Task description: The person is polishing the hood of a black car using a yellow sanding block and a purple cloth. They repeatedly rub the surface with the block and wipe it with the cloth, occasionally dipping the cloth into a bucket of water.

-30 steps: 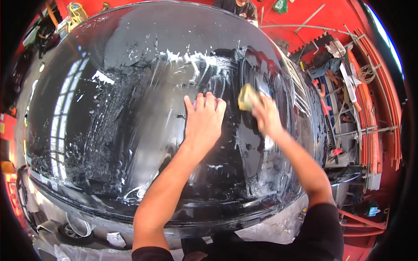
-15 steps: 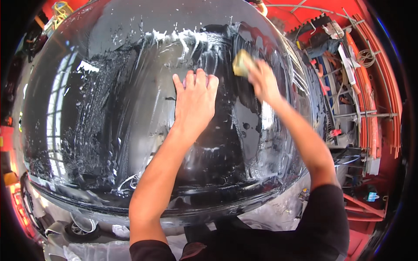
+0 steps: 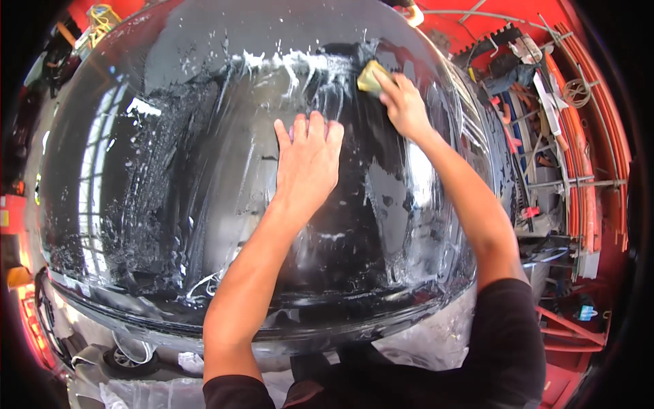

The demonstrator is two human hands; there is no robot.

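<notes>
In front of me spreads a curved, glossy black car panel (image 3: pixel 259 163), wet and streaked with white foam (image 3: pixel 286 63). My left hand (image 3: pixel 308 158) is on its middle, fingers curled over a small purplish object (image 3: pixel 291 133) that is almost wholly covered, so its kind is unclear. Farther away and to the right, my right hand (image 3: pixel 407 109) grips a yellow sponge (image 3: pixel 371 76) against the panel, at the right end of the foam band. Below the sponge runs a dark wiped strip.
Long orange tubes (image 3: pixel 591 150) and assorted tools and parts line the right side. A red metal frame (image 3: pixel 569 327) stands at the lower right. Beyond the panel's near edge, a car wheel (image 3: pixel 124 358) and clear plastic sheeting (image 3: pixel 170 394) show at the lower left.
My right hand has moved the sponge a little away from me and to the left on the panel. My left hand has stayed nearly in place.
</notes>
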